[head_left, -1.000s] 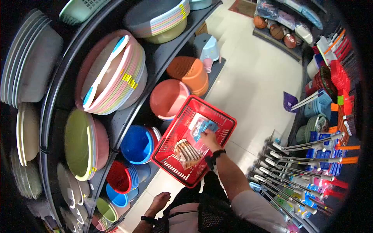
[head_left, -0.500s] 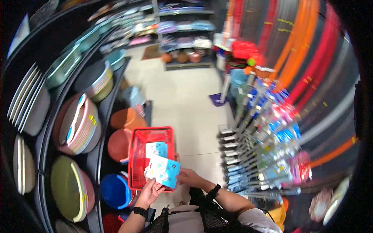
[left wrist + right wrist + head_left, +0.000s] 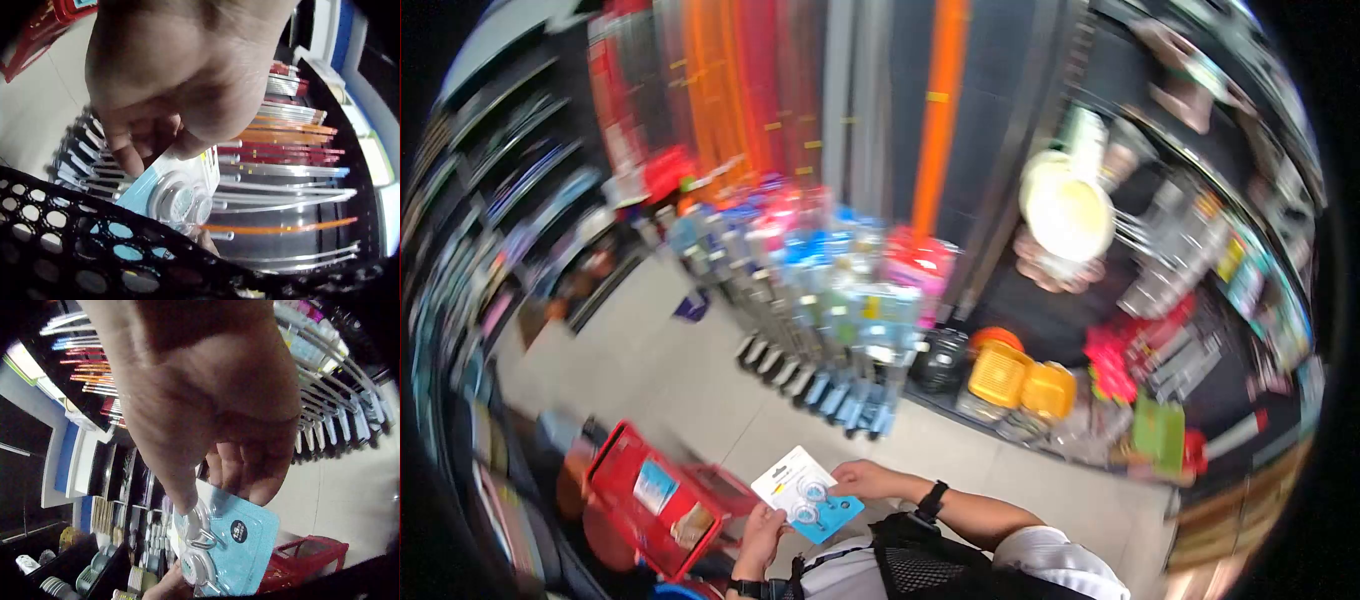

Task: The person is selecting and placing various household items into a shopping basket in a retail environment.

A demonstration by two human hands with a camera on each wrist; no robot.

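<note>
A white and blue card pack [image 3: 785, 484] with two round white hooks under clear plastic is held between both hands. My left hand [image 3: 760, 538] pinches its left edge, thumb on the front. At its upper right edge my right hand [image 3: 868, 480] grips with thumb and fingers. In the left wrist view the left hand [image 3: 181, 81] is above the pack [image 3: 150, 194]; in the right wrist view the right hand [image 3: 212, 412] has its thumb by the hooks, and the blue part of the pack [image 3: 250, 528] faces the camera.
A red basket [image 3: 614, 452] holding another blue and white pack [image 3: 656, 486] and a brown-white pack [image 3: 692, 525] stands at lower left. Mops [image 3: 840, 395] and long poles line the display ahead. Yellow baskets [image 3: 1000, 375] and a green container [image 3: 1158, 434] sit low on the right.
The head view has swung right toward the mops and right-hand shelves, putting the red basket at lower left. The pack lifted from the basket area is now held in both hands near the body.
</note>
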